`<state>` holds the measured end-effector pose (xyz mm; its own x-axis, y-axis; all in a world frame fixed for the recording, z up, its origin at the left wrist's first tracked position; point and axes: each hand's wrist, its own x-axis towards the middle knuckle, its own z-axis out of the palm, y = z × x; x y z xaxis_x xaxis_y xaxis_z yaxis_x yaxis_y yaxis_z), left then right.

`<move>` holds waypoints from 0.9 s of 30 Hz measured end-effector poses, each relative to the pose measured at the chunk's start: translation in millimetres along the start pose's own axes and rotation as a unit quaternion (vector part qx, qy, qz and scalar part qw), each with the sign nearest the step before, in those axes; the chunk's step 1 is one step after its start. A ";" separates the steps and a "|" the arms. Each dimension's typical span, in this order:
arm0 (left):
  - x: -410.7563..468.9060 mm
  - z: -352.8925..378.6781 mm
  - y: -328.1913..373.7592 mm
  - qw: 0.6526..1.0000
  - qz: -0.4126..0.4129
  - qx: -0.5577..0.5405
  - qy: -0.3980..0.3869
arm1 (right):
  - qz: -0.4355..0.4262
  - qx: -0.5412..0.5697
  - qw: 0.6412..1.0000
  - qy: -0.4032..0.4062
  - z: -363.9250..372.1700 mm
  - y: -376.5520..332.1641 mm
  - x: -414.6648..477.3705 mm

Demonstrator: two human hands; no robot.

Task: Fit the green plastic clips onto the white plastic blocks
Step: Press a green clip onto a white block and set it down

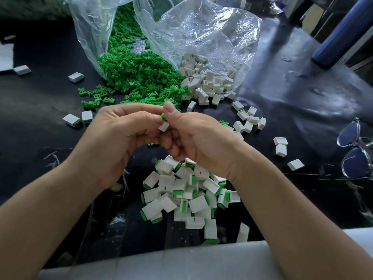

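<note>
Head view: left hand (121, 136) curled, thumb and fingers pinching white block (163, 126). Right hand (195, 136) curled, thumb pressing green clip (163, 117), which touches the block's far upper edge (seating depth hidden). Judged: next push runs down-left, clip into block.

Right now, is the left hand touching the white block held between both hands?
Touching. The head view shows the left hand with its thumb tip pressed against the white block, no gap; the right hand pinches the green clip above it.
</note>
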<state>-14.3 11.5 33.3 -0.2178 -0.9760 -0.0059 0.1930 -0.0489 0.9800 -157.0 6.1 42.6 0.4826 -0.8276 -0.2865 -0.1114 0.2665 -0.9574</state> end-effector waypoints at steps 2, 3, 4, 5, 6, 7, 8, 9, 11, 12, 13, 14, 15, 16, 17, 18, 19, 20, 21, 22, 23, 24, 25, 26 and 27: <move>-0.2 1.2 0.2 1.000 0.003 0.005 0.000 | -0.012 -0.022 1.000 0.014 1.1 0.9 0.2; -0.6 2.3 0.0 1.000 0.003 0.005 0.001 | -0.016 -0.035 0.999 0.020 1.5 1.5 0.6; -0.8 3.4 -0.1 1.000 0.002 0.001 0.005 | -0.019 -0.047 0.998 0.024 2.1 2.1 1.4; -0.9 4.2 -0.6 1.000 0.002 -0.004 0.009 | -0.023 -0.056 0.998 0.028 2.6 2.7 2.1; -0.9 4.8 -0.9 1.000 0.002 -0.008 0.015 | -0.027 -0.063 0.997 0.032 3.0 3.2 2.3; -0.9 5.2 -1.2 1.000 0.002 -0.012 0.017 | -0.032 -0.069 0.996 0.036 3.3 3.2 2.2; -0.8 5.1 -1.5 1.000 0.002 -0.011 0.018 | -0.034 -0.074 0.996 0.040 3.4 3.3 2.2; -0.8 5.0 -1.9 1.000 0.003 -0.008 0.018 | -0.035 -0.079 0.995 0.043 3.4 3.2 2.0; -1.0 5.1 -2.9 1.000 0.003 -0.005 0.022 | -0.034 -0.082 0.995 0.053 4.6 4.0 1.7; -1.0 5.4 -3.6 1.000 0.002 -0.013 0.024 | -0.033 -0.087 0.994 0.061 5.3 4.4 1.8; -1.2 6.1 -3.8 0.999 0.001 -0.025 0.026 | -0.035 -0.096 0.992 0.072 6.0 4.6 1.8; -1.3 6.7 -3.9 0.999 0.001 -0.033 0.029 | -0.039 -0.106 0.990 0.082 6.7 4.8 2.0; -1.6 7.3 -3.8 0.999 -0.001 -0.038 0.031 | -0.043 -0.113 0.989 0.087 7.3 5.0 2.4; -1.6 7.3 -4.1 0.999 -0.002 -0.039 0.032 | -0.045 -0.117 0.988 0.091 7.9 5.0 2.4; -1.6 7.5 -4.2 0.999 -0.004 -0.040 0.034 | -0.045 -0.120 0.987 0.095 8.2 4.9 2.4; -1.6 7.4 -4.3 0.998 -0.005 -0.042 0.036 | -0.046 -0.121 0.987 0.099 8.3 5.0 2.5; -1.9 7.9 -4.1 0.998 -0.006 -0.046 0.038 | -0.048 -0.122 0.986 0.102 8.3 5.2 2.5; -1.9 8.1 -3.9 0.998 -0.007 -0.049 0.041 | -0.050 -0.122 0.986 0.104 8.5 5.2 2.5; -2.0 8.6 -3.6 0.998 -0.007 -0.051 0.043 | -0.051 -0.121 0.986 0.105 8.7 5.1 2.5; -2.3 9.2 -3.3 0.998 -0.007 -0.052 0.044 | -0.052 -0.120 0.986 0.105 8.8 5.0 2.7; -2.5 9.3 -3.0 0.998 -0.007 -0.054 0.044 | -0.053 -0.122 0.985 0.105 9.1 4.9 2.7; -2.7 9.3 -2.8 0.997 -0.007 -0.055 0.044 | -0.054 -0.125 0.985 0.105 9.2 4.8 2.7; -2.6 8.7 -3.2 0.998 -0.007 -0.054 0.044 | -0.054 -0.127 0.985 0.103 9.1 4.9 2.6; -2.5 8.1 -3.5 0.998 -0.007 -0.053 0.041 | -0.054 -0.126 0.985 0.102 8.9 5.0 2.6; -2.5 7.3 -3.9 0.998 -0.006 -0.050 0.038 | -0.055 -0.126 0.985 0.100 8.7 5.2 2.6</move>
<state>-21.5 15.7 30.9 -0.1483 -0.9883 -0.0367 0.2867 -0.0785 0.9548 -148.7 9.7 37.2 0.3249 -0.9326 -0.1573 -0.2924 0.0591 -0.9545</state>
